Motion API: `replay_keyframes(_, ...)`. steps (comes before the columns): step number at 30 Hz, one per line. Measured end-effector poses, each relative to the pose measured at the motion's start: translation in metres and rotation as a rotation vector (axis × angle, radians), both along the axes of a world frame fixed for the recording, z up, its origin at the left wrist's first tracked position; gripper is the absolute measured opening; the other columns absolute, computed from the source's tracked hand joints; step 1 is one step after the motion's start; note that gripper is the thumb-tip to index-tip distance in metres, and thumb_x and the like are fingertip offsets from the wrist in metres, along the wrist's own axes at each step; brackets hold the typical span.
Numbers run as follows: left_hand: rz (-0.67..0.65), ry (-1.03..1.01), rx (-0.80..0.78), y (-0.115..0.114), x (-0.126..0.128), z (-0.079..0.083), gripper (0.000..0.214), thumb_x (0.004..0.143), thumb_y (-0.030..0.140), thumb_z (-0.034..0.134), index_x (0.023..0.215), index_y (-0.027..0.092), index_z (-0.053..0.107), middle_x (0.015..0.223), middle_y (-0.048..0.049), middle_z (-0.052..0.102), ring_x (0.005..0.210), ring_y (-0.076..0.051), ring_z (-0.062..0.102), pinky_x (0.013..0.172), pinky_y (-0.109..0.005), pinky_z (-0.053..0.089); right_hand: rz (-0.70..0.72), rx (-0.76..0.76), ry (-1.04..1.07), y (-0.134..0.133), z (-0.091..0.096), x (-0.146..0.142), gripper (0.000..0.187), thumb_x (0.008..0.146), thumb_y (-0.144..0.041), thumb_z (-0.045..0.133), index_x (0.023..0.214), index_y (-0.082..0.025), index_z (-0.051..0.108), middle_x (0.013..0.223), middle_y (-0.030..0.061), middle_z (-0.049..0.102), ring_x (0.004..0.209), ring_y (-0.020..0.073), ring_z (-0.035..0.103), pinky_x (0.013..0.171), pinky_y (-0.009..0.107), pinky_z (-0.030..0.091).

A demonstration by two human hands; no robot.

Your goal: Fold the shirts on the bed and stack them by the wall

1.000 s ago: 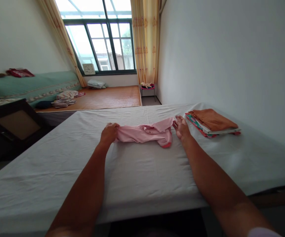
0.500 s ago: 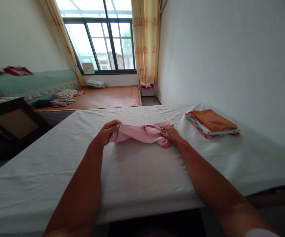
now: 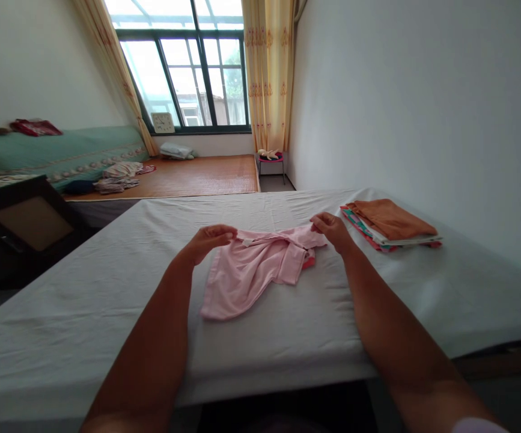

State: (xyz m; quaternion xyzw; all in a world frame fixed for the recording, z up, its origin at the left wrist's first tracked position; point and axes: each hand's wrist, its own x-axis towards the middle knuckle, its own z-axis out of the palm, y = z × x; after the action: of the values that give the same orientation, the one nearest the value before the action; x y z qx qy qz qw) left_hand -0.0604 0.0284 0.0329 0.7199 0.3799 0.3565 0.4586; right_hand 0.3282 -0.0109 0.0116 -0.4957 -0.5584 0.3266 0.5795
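A pink shirt (image 3: 251,267) lies partly spread on the sheet-covered surface, its near edge draped toward me and its right part bunched. A bit of red shows under the right part, and a small white tag sits near the top left. My left hand (image 3: 210,239) pinches the shirt's upper left edge between thumb and fingers. At the upper right edge, my right hand (image 3: 330,231) pinches the fabric too. Right of that hand lies a stack of folded clothes, with an orange cloth (image 3: 390,218) on top.
A pale sheet (image 3: 120,282) covers the surface in front of me. Beyond it stands a bed with a brown mat (image 3: 206,174) and crumpled clothes (image 3: 118,178). A dark cabinet (image 3: 30,216) is at left, a pink stool (image 3: 271,159) by the curtain, and a wall at right.
The pink shirt was a gathered band between my hands; now its lower part hangs open toward me. My right hand has moved up and right to its upper edge; my left shifted slightly right.
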Motion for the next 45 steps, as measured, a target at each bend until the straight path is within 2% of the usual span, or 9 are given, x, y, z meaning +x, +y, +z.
replay_keyframes(4,0.304,0.204,0.224,0.03,0.001,-0.036,0.059,0.071,0.041,0.07,0.125,0.018,0.061,0.127,-0.0135,0.061,0.108,-0.027,0.061,0.086,-0.039,0.052,0.001,-0.075,-0.302,0.006,-0.013,0.016,0.039,0.065,-0.028,0.072,0.103,-0.021,0.067,0.11,0.0065,0.067,0.103,0.0226,0.061,0.091,0.036,0.047)
replay_keyframes(7,0.318,0.466,0.323,0.04,0.006,-0.051,0.062,0.077,0.029,0.062,0.137,0.017,0.05,0.132,-0.0137,0.058,0.107,-0.025,0.061,0.094,-0.04,0.048,-0.196,-0.166,-0.423,0.012,-0.026,0.022,0.051,0.059,-0.026,0.077,0.108,-0.02,0.064,0.112,0.0096,0.066,0.109,0.0266,0.059,0.095,0.04,0.045)
replay_keyframes(14,0.275,0.72,0.427,0.037,0.024,-0.052,0.027,0.083,0.027,0.052,0.1,0.024,0.073,0.106,-0.0069,0.07,0.107,-0.023,0.059,0.1,-0.036,0.041,-0.059,-0.286,-0.222,0.012,-0.03,0.014,0.025,0.061,-0.027,0.074,0.083,-0.019,0.067,0.062,-0.0015,0.063,0.053,0.0129,0.056,0.05,0.022,0.045)
replay_keyframes(18,0.465,0.517,0.384,0.04,0.018,-0.047,0.024,0.081,0.029,0.052,0.094,0.02,0.07,0.087,-0.0068,0.071,0.087,-0.022,0.065,0.083,-0.034,0.049,0.053,-0.286,0.171,0.018,0.001,0.006,0.021,0.068,-0.03,0.07,0.085,-0.018,0.064,0.054,-0.0053,0.053,0.038,0.0049,0.038,0.034,0.016,0.03)
replay_keyframes(22,0.738,0.0,0.168,0.051,0.001,-0.042,0.032,0.084,0.029,0.045,0.107,0.013,0.059,0.075,-0.0046,0.067,0.064,-0.017,0.065,0.06,-0.028,0.052,0.028,-0.155,0.316,0.046,0.041,-0.02,0.02,0.069,-0.027,0.072,0.085,-0.02,0.062,0.064,-0.0034,0.057,0.051,0.0077,0.051,0.048,0.018,0.046)
replay_keyframes(28,0.717,-0.408,0.045,0.056,-0.021,-0.038,0.049,0.094,0.032,0.038,0.141,0.026,0.028,0.132,-0.0114,0.056,0.112,-0.015,0.061,0.086,-0.028,0.052,0.168,-0.056,0.018,0.081,0.07,-0.072,0.054,0.076,-0.048,0.068,0.125,-0.03,0.053,0.116,0.0068,0.064,0.103,0.0202,0.06,0.085,0.039,0.05)
replay_keyframes(31,0.698,-0.313,0.047,0.055,-0.026,-0.042,0.063,0.093,0.036,0.044,0.149,0.029,0.016,0.147,-0.0119,0.042,0.128,-0.017,0.048,0.097,-0.029,0.047,0.124,-0.011,-0.145,0.082,0.062,-0.076,0.055,0.073,-0.047,0.072,0.122,-0.025,0.058,0.119,0.0094,0.064,0.11,0.0225,0.057,0.096,0.042,0.044)
replay_keyframes(37,0.624,-0.096,0.154,0.063,-0.028,-0.059,0.048,0.083,0.031,0.053,0.128,0.013,0.054,0.129,-0.0144,0.059,0.117,-0.023,0.057,0.099,-0.035,0.046,0.173,-0.151,-0.351,0.056,0.02,-0.053,0.026,0.069,-0.037,0.073,0.088,-0.019,0.071,0.089,0.0041,0.071,0.088,0.0203,0.063,0.087,0.034,0.049)
replay_keyframes(45,0.63,0.194,0.223,0.05,-0.025,-0.064,0.04,0.076,0.029,0.052,0.109,0.014,0.068,0.105,-0.0097,0.071,0.095,-0.022,0.065,0.09,-0.036,0.05,0.408,-0.273,-0.052,0.0,-0.001,0.001,0.015,0.063,-0.029,0.07,0.065,-0.015,0.065,0.056,-0.0022,0.06,0.051,0.0094,0.051,0.052,0.021,0.043)
